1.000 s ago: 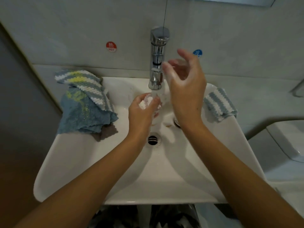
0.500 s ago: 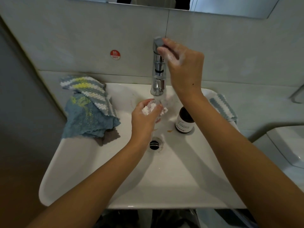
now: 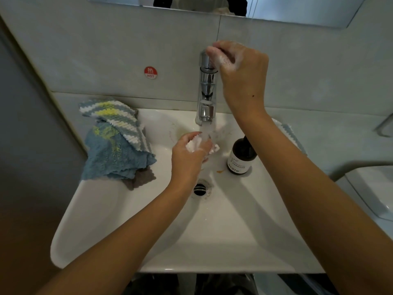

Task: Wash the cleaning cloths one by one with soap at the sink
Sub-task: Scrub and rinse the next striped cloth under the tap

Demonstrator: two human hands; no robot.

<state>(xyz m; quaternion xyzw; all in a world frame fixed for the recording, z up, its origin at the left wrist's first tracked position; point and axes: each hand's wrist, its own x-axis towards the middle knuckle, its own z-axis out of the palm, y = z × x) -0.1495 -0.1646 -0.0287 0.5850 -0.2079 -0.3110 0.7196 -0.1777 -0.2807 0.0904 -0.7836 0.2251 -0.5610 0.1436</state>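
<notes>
left fingers: curled round a small white cloth wadded in the left hand, held right under the running water
right fingers: bent over the tap top, sudsy; right hand seems to be gripping the lever, though how firmly i cannot tell
cloth feel: likely soft, limp, soaked and soapy, so light but slippery; best gathered into the palm and squeezed, not pinched by a corner
tap: chrome, upright at the back of the basin, stream falling onto the left hand
soap: dark bottle with white label, standing in the basin just right of the left hand, under the right forearm
waiting cloths: striped one on a blue one, heaped on the left rim, a grey edge below
other cloth: striped, on the right rim, mostly hidden by the arm
sink: white, smooth, wet; drain open
room: pale tiled wall, red hot sticker, mirror edge above
</notes>
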